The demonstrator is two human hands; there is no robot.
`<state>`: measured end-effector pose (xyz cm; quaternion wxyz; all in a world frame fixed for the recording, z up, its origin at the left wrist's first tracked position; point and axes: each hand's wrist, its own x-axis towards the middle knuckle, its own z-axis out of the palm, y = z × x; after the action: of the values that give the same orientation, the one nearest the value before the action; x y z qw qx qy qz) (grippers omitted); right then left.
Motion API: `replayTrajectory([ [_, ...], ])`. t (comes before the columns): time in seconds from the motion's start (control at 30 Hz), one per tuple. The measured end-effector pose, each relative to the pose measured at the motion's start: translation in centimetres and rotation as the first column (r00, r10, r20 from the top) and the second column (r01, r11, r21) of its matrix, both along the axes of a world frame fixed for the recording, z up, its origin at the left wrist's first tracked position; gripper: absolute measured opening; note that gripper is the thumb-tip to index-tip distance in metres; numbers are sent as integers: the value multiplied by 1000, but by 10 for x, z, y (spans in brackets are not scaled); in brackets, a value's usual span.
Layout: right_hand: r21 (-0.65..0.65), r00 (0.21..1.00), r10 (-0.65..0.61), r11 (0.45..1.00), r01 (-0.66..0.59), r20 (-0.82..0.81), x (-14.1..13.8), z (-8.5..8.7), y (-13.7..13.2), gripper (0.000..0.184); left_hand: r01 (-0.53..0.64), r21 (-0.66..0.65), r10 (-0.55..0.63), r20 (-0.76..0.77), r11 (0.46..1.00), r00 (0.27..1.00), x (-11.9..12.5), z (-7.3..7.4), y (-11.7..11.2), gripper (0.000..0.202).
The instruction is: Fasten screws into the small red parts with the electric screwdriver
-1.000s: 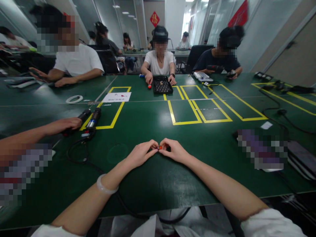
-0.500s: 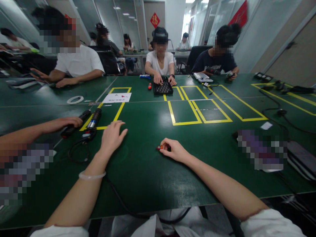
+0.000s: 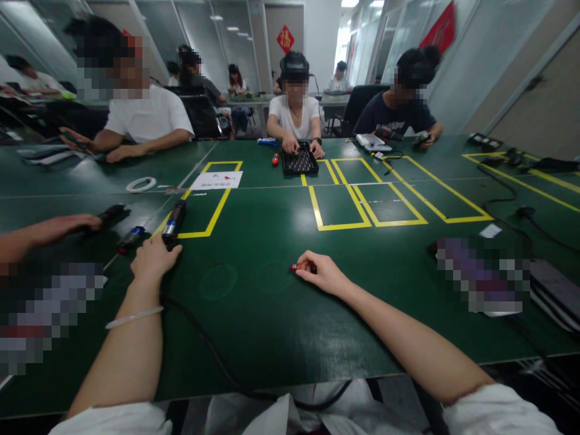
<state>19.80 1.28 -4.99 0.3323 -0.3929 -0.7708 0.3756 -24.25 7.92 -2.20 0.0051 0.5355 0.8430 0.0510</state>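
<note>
My left hand [image 3: 154, 258] lies at the near end of a black cylindrical tool [image 3: 174, 219] with a blue band. Its thumb is spread away from the fingers, whose tips are partly hidden; it looks open. Just left of it is a second dark cylinder [image 3: 131, 239] with a blue band and a red end. My right hand [image 3: 322, 272] rests on the green table [image 3: 254, 326], its fingers pinched round a small red-and-orange item [image 3: 295, 267] that sticks out to the left; its exact kind cannot be made out.
A co-worker's hand [image 3: 67, 226] at the left holds a black tool [image 3: 111, 214]. Opposite, a person's hands work over a black tray [image 3: 299, 166]. Yellow tape [image 3: 344, 227] marks the table. A white sheet [image 3: 216, 180], a white ring [image 3: 141, 184] and a black cable [image 3: 203, 338] lie about.
My left hand has moved left and down to the cylindrical tools. The co-worker's hand has drawn left with the black tool. My right hand keeps its pinch, almost still.
</note>
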Motion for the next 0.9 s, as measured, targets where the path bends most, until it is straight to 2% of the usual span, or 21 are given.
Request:
replayTrajectory([
  [0.13,-24,999,-11,1000,10,-37,1,-2,2,13,17,12,-17,21,1000,1000,-1,0,1,66],
  [0.27,-40,999,-16,999,15,-41,0,0,1,13,68,26,-68,3,997,998,14,2,-2,66],
  [0.4,-49,999,-20,999,18,-37,0,3,1,14,139,29,-138,-45,990,989,44,5,-7,64],
  [0.53,-50,999,-13,999,11,-50,0,2,1,14,254,34,-252,-63,967,966,86,9,-14,61],
  [0.7,-43,999,-23,999,21,-36,-2,-1,2,15,451,62,-442,-120,890,889,141,9,-28,59],
  [0.9,-21,999,-18,1000,17,-34,-3,-1,0,14,656,140,-651,-83,742,755,195,3,-51,60],
])
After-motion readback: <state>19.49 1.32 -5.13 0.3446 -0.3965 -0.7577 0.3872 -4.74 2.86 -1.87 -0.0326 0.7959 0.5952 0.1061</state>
